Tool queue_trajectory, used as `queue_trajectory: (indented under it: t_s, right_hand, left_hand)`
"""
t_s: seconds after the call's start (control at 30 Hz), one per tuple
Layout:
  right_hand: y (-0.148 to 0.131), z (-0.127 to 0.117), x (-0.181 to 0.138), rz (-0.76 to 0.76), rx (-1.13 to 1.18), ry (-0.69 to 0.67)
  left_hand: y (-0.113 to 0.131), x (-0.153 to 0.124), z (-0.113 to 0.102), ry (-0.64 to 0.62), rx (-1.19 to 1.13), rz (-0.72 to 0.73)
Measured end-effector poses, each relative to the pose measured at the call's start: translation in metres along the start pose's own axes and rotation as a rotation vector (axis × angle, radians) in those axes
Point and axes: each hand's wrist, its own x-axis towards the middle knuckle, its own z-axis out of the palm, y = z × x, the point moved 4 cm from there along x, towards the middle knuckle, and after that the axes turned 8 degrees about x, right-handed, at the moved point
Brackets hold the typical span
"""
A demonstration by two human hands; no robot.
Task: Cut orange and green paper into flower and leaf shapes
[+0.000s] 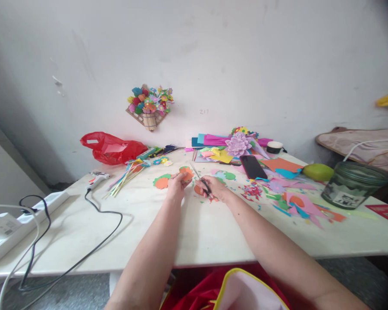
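Pinched in my left hand (177, 184) is an orange paper flower (186, 173) with a scalloped edge. My right hand (215, 189) grips a pair of scissors (206, 185) with dark handles, and their blades point up toward the flower. Left of my left hand, green and orange cut-outs (162, 181) lie overlapping on the table. Another orange piece (198, 190) rests beside the scissors, partly hidden by my right hand. Behind that hand are green and pale cut-outs (226, 175).
On the white table (142, 232) sit a red plastic bag (113, 148), a glue gun (98, 180) with its cord, a power strip (48, 206), a phone (252, 167), colourful scraps (302, 202), a green mango-like fruit (318, 172) and a large glass jar (352, 185). A flower basket (149, 107) hangs on the wall.
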Motion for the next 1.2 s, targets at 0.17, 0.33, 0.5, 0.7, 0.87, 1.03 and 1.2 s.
queue_trajectory:
  t_s: [0.17, 0.33, 0.5, 0.7, 0.87, 1.03, 1.2]
  right_hand:
    - [0.001, 0.003, -0.002, -0.032, 0.024, -0.045]
    - [0.002, 0.004, -0.001, -0.036, 0.050, -0.049]
    - [0.002, 0.005, 0.000, -0.042, 0.058, -0.047]
    - [0.005, 0.004, 0.002, -0.048, 0.052, -0.041]
    - [0.007, 0.005, 0.003, -0.048, 0.056, -0.038]
    - [0.006, 0.006, 0.004, -0.056, 0.067, -0.031]
    - [0.007, 0.006, 0.006, -0.056, 0.080, -0.029]
  left_hand:
    - [-0.006, -0.003, 0.005, 0.004, -0.028, -0.010]
    - [-0.010, -0.003, 0.007, 0.019, -0.037, 0.004]
    - [-0.011, -0.003, 0.008, 0.041, -0.035, -0.003]
    - [-0.010, -0.006, 0.010, 0.066, -0.048, -0.004]
    - [-0.011, -0.007, 0.011, 0.069, -0.042, -0.002]
    - [-0.012, -0.005, 0.011, 0.050, -0.008, 0.010]
    - [-0.014, -0.006, 0.011, 0.052, -0.022, 0.010]
